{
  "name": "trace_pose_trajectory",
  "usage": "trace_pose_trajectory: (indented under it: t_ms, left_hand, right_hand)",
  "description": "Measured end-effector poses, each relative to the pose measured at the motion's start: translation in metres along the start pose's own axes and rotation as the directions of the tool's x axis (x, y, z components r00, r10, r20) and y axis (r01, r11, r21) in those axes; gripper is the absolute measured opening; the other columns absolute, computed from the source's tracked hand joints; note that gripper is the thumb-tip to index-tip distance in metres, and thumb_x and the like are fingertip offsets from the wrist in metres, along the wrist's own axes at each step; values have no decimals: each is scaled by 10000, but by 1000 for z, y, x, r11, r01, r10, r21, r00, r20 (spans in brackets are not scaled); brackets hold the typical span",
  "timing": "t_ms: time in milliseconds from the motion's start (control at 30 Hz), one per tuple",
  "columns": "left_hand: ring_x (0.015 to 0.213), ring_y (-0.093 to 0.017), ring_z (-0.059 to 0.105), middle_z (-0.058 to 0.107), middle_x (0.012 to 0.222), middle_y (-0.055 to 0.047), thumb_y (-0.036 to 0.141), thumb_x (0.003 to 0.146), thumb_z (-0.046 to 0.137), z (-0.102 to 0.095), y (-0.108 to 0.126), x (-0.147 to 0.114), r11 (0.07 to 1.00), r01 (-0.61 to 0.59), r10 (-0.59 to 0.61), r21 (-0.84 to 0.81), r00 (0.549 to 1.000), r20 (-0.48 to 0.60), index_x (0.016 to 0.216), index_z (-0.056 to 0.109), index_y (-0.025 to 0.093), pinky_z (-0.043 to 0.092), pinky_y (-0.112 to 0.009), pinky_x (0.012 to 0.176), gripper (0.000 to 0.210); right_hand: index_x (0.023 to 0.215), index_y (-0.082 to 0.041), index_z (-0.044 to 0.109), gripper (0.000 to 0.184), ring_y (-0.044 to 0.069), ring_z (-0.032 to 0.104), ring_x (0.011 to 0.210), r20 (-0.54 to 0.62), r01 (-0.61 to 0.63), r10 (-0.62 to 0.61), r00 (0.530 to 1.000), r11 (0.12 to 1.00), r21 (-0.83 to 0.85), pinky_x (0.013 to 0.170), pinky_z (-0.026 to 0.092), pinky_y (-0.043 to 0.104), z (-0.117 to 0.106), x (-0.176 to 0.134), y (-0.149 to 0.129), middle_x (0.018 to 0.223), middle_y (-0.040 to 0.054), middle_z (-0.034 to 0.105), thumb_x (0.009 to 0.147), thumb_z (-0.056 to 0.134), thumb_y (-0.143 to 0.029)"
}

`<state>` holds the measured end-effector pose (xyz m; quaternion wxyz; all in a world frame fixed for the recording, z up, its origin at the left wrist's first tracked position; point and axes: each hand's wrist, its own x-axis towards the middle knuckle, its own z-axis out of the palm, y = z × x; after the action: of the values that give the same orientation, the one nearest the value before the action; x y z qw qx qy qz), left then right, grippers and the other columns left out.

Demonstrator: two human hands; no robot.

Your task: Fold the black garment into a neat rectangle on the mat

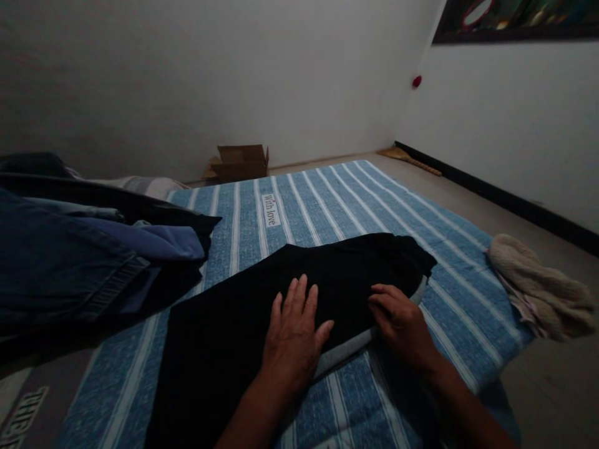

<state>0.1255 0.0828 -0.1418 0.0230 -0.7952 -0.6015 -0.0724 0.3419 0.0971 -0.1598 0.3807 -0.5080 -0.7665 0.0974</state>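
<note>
A black garment (224,324) with a strip of grey showing along its near edge lies spread across a blue, white-striped sheet (322,206). Its right end is bunched, and its exact kind is hard to make out in the dim light. My left hand (294,330) rests flat on the middle of the garment, fingers stretched out and thumb apart. Beside it, my right hand (402,321) is at the near right edge, over the grey strip. Its fingers are bent and drawn together against the cloth, the tips partly hidden.
On the left is a heap of clothes with blue jeans (60,255) and a blue garment (154,240). A beige fluffy cloth (538,280) hangs at the bed's right corner. An open cardboard box (241,163) stands by the back wall, and a broom (409,159) lies in the corner.
</note>
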Motion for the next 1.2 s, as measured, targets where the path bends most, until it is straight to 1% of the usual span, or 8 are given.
trace_pose_trajectory:
  t_ms: [167, 367, 533, 733, 833, 933, 1067, 1200]
  left_hand:
    - [1395, -296, 232, 282, 1507, -132, 435, 854, 536, 6, 2, 0, 1000, 5, -6, 17, 999, 52, 1369, 436, 144, 242, -520, 1105, 600]
    - [1399, -280, 225, 287, 1508, -115, 523, 882, 449, 6, 3, -1, 1000, 18, -18, 3, 998, 53, 1368, 442, 164, 220, -519, 1108, 604]
    - [1400, -281, 224, 288, 1510, -116, 578, 869, 441, 7, 4, -1, 1000, 24, -23, -16, 999, 47, 1366, 447, 197, 209, -532, 1106, 626]
    - [1397, -299, 226, 285, 1510, -133, 653, 816, 471, 5, 4, 1, 999, 21, -18, -44, 997, 69, 1365, 446, 203, 210, -552, 1099, 711]
    - [1398, -301, 222, 279, 1512, -133, 653, 811, 477, 5, 4, 1, 998, 19, -16, -53, 998, 58, 1367, 441, 200, 205, -557, 1099, 718]
    - [1397, -309, 222, 283, 1510, -140, 590, 817, 522, 4, 5, 0, 999, 18, -15, -44, 998, 54, 1364, 443, 187, 205, -560, 1098, 684]
    - [1395, -311, 225, 293, 1504, -148, 552, 822, 539, 3, 6, -1, 999, 18, -16, -44, 998, 53, 1358, 451, 178, 202, -561, 1097, 660]
    - [1397, -308, 221, 301, 1503, -140, 602, 828, 500, 3, 5, -1, 997, 17, -15, -70, 999, 33, 1354, 455, 185, 192, -557, 1103, 673]
  right_hand:
    - [843, -172, 652, 170, 220, 588, 998, 49, -26, 29, 998, 998, -56, 853, 502, 407, -1, -8, 6, 1054, 111, 633, 880, 486, -172]
    - [836, -161, 672, 180, 244, 583, 1006, 81, -11, 27, 996, 982, -186, 816, 486, 406, 1, -4, 1, 1058, 118, 645, 861, 493, -162]
    - [794, -169, 681, 168, 240, 574, 1010, 115, 6, 25, 993, 966, -260, 812, 458, 375, 2, 0, -2, 1047, 100, 652, 839, 522, -138]
    - [744, -168, 680, 158, 249, 553, 1018, 199, 78, -3, 980, 925, -372, 850, 418, 365, 3, 6, -7, 1025, 86, 656, 806, 555, -92]
    - [689, -171, 655, 204, 235, 557, 950, 275, 147, -25, 961, 889, -434, 809, 408, 355, 3, 12, -13, 970, 89, 652, 804, 533, -55]
    - [654, -175, 629, 235, 226, 551, 849, 337, 216, -48, 940, 850, -481, 744, 396, 356, 5, 18, -17, 878, 95, 633, 788, 514, -20]
    - [661, -170, 612, 228, 233, 543, 827, 346, 257, -91, 934, 843, -473, 737, 396, 367, 7, 18, -14, 859, 105, 615, 777, 491, -15]
    - [704, -165, 606, 211, 228, 554, 878, 307, 220, -101, 946, 896, -385, 788, 420, 363, 6, 13, -2, 933, 113, 616, 768, 462, -24]
